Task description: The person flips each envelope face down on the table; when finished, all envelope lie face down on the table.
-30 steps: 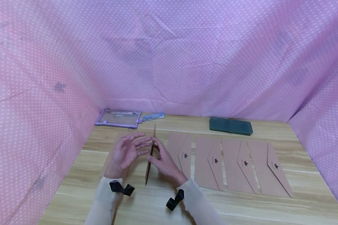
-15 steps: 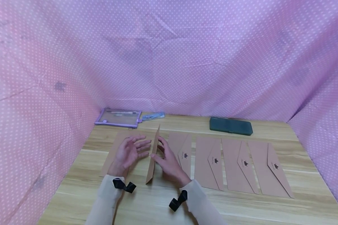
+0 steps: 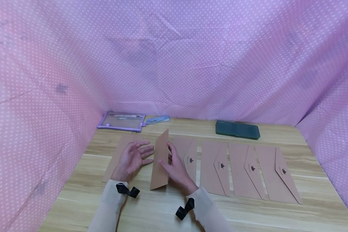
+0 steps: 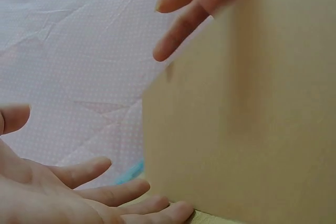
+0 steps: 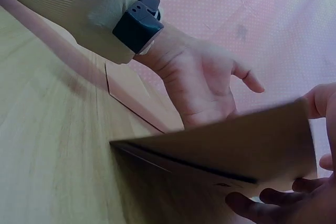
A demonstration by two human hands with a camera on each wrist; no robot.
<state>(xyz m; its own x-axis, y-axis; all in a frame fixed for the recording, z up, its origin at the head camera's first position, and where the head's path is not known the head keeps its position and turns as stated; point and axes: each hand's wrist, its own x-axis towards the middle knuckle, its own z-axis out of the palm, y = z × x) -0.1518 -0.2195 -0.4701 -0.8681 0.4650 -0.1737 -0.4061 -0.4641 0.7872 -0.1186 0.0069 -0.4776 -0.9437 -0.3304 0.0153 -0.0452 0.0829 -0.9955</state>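
Note:
A brown paper envelope (image 3: 159,167) stands tilted over the table, its plain face toward the left hand. My right hand (image 3: 178,170) holds it by the right-hand edge, thumb on the plain face and fingers behind. In the right wrist view the flap side of that envelope (image 5: 236,156) faces down, with a small dark print. My left hand (image 3: 134,161) is spread beside it, palm turned inward and holding nothing; a small gap separates its fingertips from the envelope in the head view. Partly under the left hand lies another plain-side-up envelope (image 3: 116,158).
Several flap-side-up envelopes (image 3: 210,170) with crown prints lie in a row to the right. Along the back are a purple-edged mesh pouch (image 3: 121,124), a light blue item (image 3: 158,120) and a dark green case (image 3: 237,130). Pink dotted cloth (image 3: 174,64) surrounds the wooden table.
The held envelope has turned from nearly edge-on to showing its plain face, its upper edge swinging right with the right hand. The left hand has barely moved.

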